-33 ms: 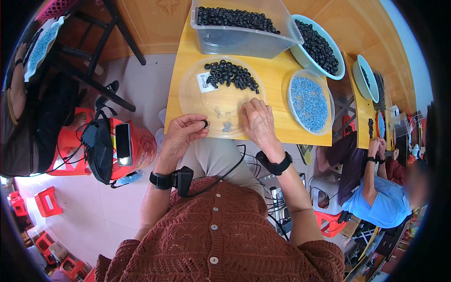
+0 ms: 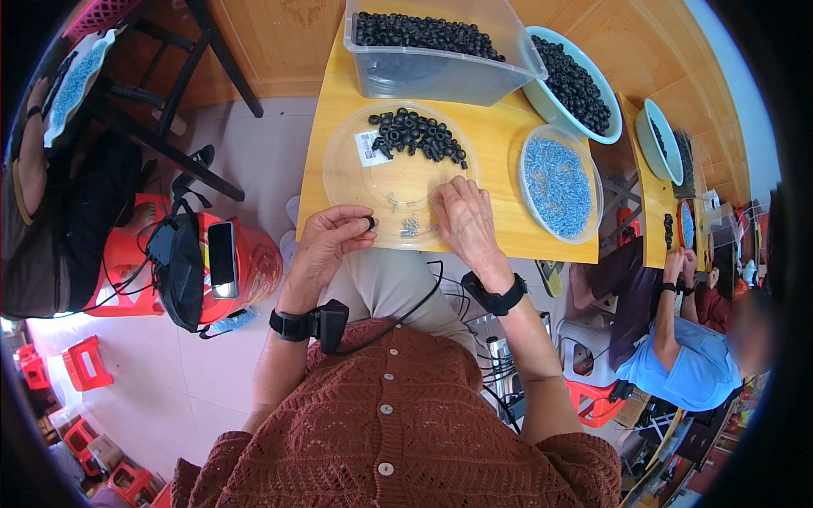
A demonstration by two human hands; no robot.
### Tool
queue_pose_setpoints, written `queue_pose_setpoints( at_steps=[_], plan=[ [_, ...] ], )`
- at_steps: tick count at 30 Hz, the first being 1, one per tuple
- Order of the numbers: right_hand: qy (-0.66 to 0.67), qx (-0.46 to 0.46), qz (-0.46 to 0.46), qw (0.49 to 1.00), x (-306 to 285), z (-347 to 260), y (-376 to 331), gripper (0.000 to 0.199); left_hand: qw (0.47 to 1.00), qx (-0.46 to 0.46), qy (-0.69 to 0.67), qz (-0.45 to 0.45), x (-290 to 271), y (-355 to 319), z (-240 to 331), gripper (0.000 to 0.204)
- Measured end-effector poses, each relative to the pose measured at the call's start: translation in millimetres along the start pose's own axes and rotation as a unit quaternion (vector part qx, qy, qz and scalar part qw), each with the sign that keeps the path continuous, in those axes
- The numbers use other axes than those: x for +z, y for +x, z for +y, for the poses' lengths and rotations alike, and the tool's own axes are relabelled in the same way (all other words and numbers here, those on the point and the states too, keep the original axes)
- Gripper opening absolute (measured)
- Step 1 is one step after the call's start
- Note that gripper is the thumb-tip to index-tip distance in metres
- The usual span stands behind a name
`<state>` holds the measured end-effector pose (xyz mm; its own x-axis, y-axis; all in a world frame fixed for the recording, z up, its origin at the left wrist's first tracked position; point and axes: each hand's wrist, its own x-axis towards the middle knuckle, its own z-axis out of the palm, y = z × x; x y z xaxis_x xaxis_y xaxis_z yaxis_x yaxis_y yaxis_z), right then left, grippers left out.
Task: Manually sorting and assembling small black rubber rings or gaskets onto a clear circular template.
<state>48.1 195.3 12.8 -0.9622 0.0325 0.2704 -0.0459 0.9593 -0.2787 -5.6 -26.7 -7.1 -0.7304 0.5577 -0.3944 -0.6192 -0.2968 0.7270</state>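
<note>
Both hands have stayed put since the earlier frame. The left hand [image 2: 334,240] pinches a black ring [image 2: 371,223] at the near left of a clear round tray [image 2: 349,182]. Whether the curled right hand [image 2: 464,218] grips anything, I cannot tell.

Between the left fingertips [image 2: 362,212], a small black round piece [image 2: 371,223] looks matt plastic; beyond them, a glossy clear round plastic tray [image 2: 345,179] covers smooth yellow wooden tabletop [image 2: 500,165].

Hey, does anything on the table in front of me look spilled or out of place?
Nothing clearly stands out. The loose black ring-shaped pieces and tiny shiny pieces lie within the clear round plastic tray, and the small blue pieces lie inside their pale round dish.
</note>
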Motion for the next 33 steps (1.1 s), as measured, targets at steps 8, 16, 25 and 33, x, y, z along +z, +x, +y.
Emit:
queue_pose_setpoints(
  at_steps=[8,16,25,33],
  plan=[
    [0.151,0.017,0.005,0.988,-1,3,1,0.012,1.000,-0.006,0.001,0.001,1,1,2,0.020],
    [0.130,0.014,0.030,0.991,-5,16,9,0.011,1.000,-0.004,0.006,0.000,-1,1,0,0.021],
    [0.138,0.008,0.031,0.990,-3,20,14,0.011,1.000,-0.003,0.006,-0.002,0,1,1,0.022],
    [0.502,0.122,-0.088,0.852,-14,2,13,0.013,0.999,-0.003,0.036,-0.007,27,5,12,0.018]
  ],
)
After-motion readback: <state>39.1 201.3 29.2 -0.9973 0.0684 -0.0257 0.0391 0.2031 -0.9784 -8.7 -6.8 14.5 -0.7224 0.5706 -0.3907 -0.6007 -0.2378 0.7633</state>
